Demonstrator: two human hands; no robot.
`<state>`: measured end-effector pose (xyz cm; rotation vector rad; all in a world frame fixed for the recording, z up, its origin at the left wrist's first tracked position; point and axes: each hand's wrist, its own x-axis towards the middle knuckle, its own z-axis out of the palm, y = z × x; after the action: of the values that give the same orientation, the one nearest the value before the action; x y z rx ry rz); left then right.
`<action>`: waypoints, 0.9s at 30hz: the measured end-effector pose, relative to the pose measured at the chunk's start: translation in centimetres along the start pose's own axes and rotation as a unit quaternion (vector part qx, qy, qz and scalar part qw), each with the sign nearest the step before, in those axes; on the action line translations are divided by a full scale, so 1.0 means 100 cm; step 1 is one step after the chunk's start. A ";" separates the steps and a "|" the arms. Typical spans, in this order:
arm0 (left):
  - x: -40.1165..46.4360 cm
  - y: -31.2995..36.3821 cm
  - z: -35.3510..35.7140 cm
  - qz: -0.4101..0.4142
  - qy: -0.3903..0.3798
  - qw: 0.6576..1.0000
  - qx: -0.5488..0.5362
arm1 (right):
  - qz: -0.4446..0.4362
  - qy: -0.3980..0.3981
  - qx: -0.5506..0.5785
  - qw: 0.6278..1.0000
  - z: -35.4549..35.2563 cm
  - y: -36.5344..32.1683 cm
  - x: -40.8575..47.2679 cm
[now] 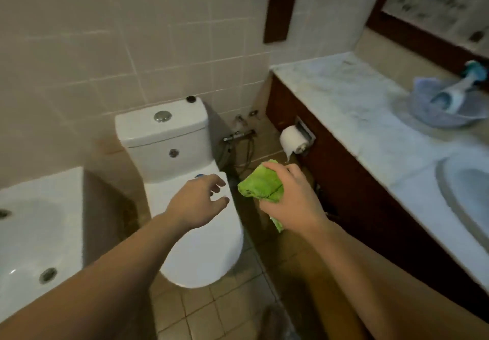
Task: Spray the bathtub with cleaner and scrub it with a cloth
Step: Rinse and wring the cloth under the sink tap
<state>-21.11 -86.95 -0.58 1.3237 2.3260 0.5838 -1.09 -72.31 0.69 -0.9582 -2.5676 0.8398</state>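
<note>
Holding green cloth bunched in right hand, left hand spread, empty; bathtub far left looks untouched — spray & scrub both left, I reckon.

You have two hands in view: your left hand, fingers spread and holding nothing, and your right hand, closed around one green cloth. You can count one bathtub, with two round metal fittings showing in it. There is one toilet, one roll of toilet paper, one desk, one sink set in it, and one blue basin holding one spray bottle.
</note>
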 end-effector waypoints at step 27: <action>0.181 0.506 0.295 0.422 -0.289 0.858 0.044 | 0.432 0.282 -0.051 0.855 -0.287 0.370 -0.210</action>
<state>21.63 -43.06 -0.38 2.1902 1.2347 0.2378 45.79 -51.49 -0.06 -2.0827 -1.6334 0.4657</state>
